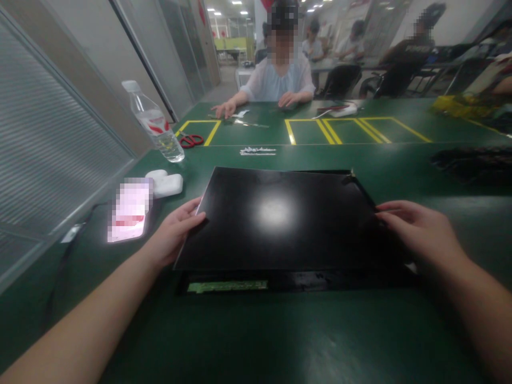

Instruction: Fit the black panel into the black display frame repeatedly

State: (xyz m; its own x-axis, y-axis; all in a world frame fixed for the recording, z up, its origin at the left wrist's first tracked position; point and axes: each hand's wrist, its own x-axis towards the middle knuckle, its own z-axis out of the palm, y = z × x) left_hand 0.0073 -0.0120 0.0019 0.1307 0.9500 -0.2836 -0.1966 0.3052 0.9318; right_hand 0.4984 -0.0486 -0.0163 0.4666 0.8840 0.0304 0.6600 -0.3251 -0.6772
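A glossy black flat panel [240,234], like a display screen, tilts over a black frame [320,281] on the green table. My left hand [180,229] pinches the panel's left edge, thumb on top and fingers beneath. At the right edge, my right hand [424,226] is closed with thumb and fingertips on the rim; whether they grip the panel or the frame under it I cannot tell. A green circuit strip [228,286] shows along the frame's near side. Light reflects off the panel's middle.
Left of the panel are a lit phone [131,210], a white earbud case [168,185] and a water bottle [158,128]. Red-handled scissors [192,141] and white strips [257,151] lie beyond. A person [280,80] sits opposite. Dark material [472,165] lies at right.
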